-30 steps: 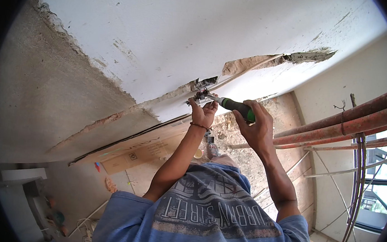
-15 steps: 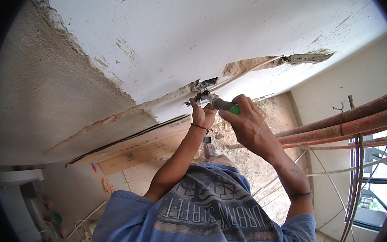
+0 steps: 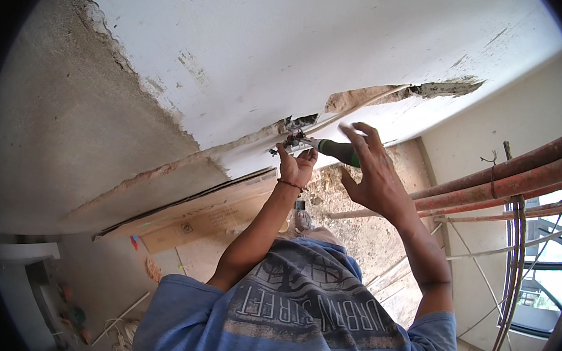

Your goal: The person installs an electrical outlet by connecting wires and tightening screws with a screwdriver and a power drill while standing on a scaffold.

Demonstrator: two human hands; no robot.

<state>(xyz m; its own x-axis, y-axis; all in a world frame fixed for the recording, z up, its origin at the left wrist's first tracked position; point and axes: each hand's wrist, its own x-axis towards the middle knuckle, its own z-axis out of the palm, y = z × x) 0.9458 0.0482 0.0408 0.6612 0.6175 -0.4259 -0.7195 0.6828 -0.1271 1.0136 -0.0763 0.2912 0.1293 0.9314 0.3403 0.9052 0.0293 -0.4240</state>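
My left hand (image 3: 295, 171) grips a small metal-and-dark electrical fitting (image 3: 291, 143), with wires behind it, just below a cut opening (image 3: 303, 121) in the white wall. A screwdriver with a black and green handle (image 3: 334, 151) points left into the fitting, its shaft meeting it. My right hand (image 3: 376, 176) is loosened around the handle's end, fingers spread and apart, index finger raised and slightly blurred. Whether any finger still touches the handle I cannot tell. The screwdriver's tip is hidden among the fitting's parts.
A chased groove with a pale conduit (image 3: 366, 104) runs along the wall (image 3: 251, 48). Red scaffold pipes (image 3: 505, 180), thin bars and a window (image 3: 546, 249) are at right. Flattened cardboard (image 3: 197, 228) lies below along the wall. My shoe (image 3: 302, 220) stands on the rubble-strewn floor (image 3: 394, 164).
My right hand was gripping the screwdriver handle and turned it; now its fingers have spread and lifted from their wrap. My left hand stays in place at the fitting.
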